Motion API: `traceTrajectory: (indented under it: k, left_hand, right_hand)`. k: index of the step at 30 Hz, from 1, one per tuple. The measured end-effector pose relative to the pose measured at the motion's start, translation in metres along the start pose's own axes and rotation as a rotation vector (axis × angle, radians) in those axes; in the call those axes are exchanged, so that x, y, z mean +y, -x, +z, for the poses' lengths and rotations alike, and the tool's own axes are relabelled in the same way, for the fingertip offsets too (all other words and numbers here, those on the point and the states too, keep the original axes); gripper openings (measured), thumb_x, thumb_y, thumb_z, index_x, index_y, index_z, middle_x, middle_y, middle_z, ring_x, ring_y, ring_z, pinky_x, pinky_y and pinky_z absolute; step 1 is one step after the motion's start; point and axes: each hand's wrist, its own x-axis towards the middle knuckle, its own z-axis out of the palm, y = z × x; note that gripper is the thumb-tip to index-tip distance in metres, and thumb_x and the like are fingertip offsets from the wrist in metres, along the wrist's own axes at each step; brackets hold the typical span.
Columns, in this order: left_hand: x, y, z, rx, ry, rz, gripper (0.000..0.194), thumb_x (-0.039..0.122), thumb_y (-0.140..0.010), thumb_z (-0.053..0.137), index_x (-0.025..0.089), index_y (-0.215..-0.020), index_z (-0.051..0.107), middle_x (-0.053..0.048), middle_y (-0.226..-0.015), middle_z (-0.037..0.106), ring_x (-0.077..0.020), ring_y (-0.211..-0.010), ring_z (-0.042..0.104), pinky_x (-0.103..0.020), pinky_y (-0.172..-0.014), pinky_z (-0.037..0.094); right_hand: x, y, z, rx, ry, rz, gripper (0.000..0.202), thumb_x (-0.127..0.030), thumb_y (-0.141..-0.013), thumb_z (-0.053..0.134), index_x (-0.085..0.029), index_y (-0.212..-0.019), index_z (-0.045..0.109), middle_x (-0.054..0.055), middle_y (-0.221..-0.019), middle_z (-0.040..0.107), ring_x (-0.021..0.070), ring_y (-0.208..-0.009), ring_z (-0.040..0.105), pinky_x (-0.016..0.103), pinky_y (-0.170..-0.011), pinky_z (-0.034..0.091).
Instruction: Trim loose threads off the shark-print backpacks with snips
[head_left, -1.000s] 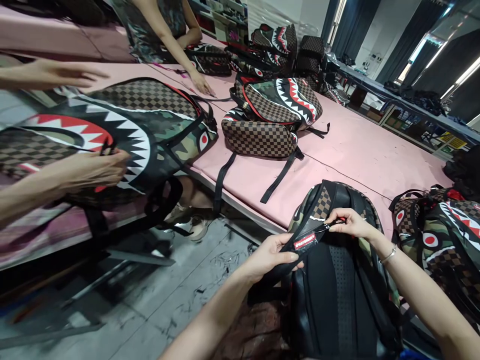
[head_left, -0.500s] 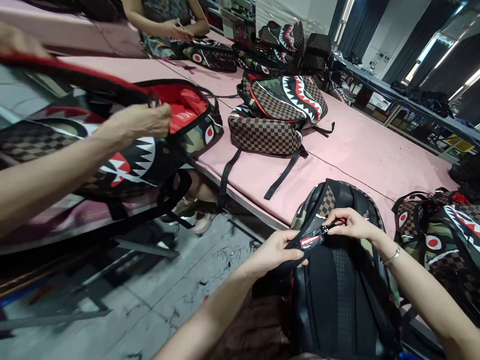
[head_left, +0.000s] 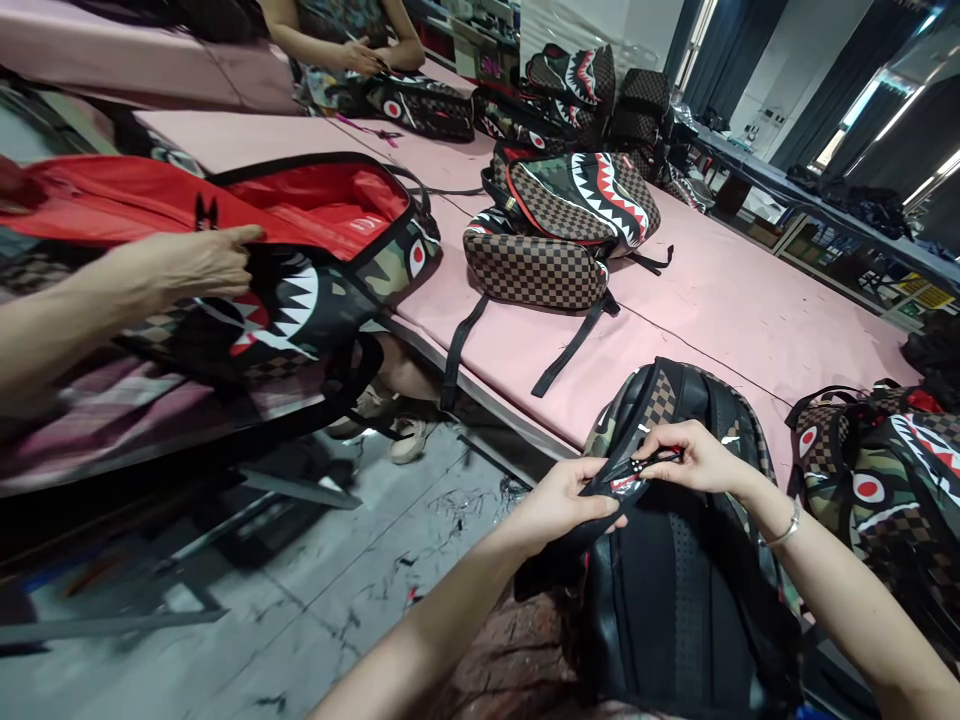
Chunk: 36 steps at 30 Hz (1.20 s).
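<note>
A black backpack with checkered and camouflage trim leans against the table edge in front of me, its back panel facing up. My left hand is closed round one of its shoulder straps, thumb on top. On that strap sits a red label under shiny clear film, partly covered. My right hand grips small black thread snips, whose tips touch the strap at the label, close to my left fingertips. The fingers hide part of the snips.
Beside me on the left, a co-worker's hand rests on an open red-lined backpack. A checkered backpack lies on the pink table. More backpacks stand at the right. Another person works across the table.
My right hand has shifted slightly left with the snips, now over the label, covering more of it. The co-worker's hand has moved left and the red-lined flap has swung lower and open.
</note>
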Motion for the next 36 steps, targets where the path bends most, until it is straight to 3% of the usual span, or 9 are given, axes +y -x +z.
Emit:
traceTrajectory:
  k: [5,8,14,24,36]
  left_hand:
    - [-0.001,0.001,-0.003,-0.022,0.142,0.045,0.041,0.028,-0.064,0.071,0.012,-0.099,0.058,-0.004,-0.073,0.064,-0.0143,-0.061,0.063,-0.021,-0.055,0.049]
    - [-0.003,-0.002,-0.005,0.053,0.229,0.022,0.034,0.035,-0.070,0.065,0.013,-0.095,0.058,-0.003,-0.069,0.064,-0.0129,-0.054,0.062,-0.020,-0.050,0.048]
    - [-0.007,-0.009,-0.005,0.125,0.242,-0.010,0.029,0.036,-0.072,0.064,0.012,-0.087,0.057,-0.003,-0.057,0.062,-0.0133,-0.046,0.060,-0.017,-0.041,0.044]
    - [-0.006,-0.009,-0.005,0.094,0.268,-0.027,0.027,0.034,-0.071,0.065,0.011,-0.085,0.058,-0.002,-0.058,0.060,-0.0123,-0.044,0.058,-0.019,-0.041,0.045]
    - [-0.002,-0.008,0.000,0.115,0.252,-0.028,0.024,0.031,-0.070,0.066,0.011,-0.082,0.058,-0.001,-0.060,0.060,-0.0135,-0.047,0.061,-0.019,-0.042,0.047]
  right_hand:
    - [0.021,0.009,-0.002,0.360,-0.043,-0.015,0.021,-0.035,-0.074,0.065,-0.018,-0.087,0.064,0.003,-0.081,0.061,0.0146,-0.074,0.056,0.027,-0.066,0.046]
    - [0.039,0.018,-0.008,0.455,0.072,-0.077,0.019,-0.033,-0.074,0.066,-0.021,-0.089,0.066,0.005,-0.087,0.057,0.0179,-0.086,0.054,0.034,-0.080,0.044]
    - [0.052,0.031,-0.009,0.462,0.105,-0.099,0.015,-0.030,-0.078,0.061,-0.022,-0.090,0.065,0.005,-0.086,0.057,0.0180,-0.085,0.053,0.034,-0.077,0.045]
    - [0.040,0.016,-0.009,0.350,0.187,-0.234,0.015,-0.029,-0.080,0.059,-0.020,-0.093,0.063,0.006,-0.086,0.059,0.0182,-0.085,0.054,0.035,-0.077,0.044]
    - [0.026,0.006,-0.006,0.207,0.223,-0.259,0.021,-0.037,-0.082,0.055,-0.020,-0.092,0.063,0.007,-0.086,0.060,0.0194,-0.087,0.055,0.037,-0.079,0.046]
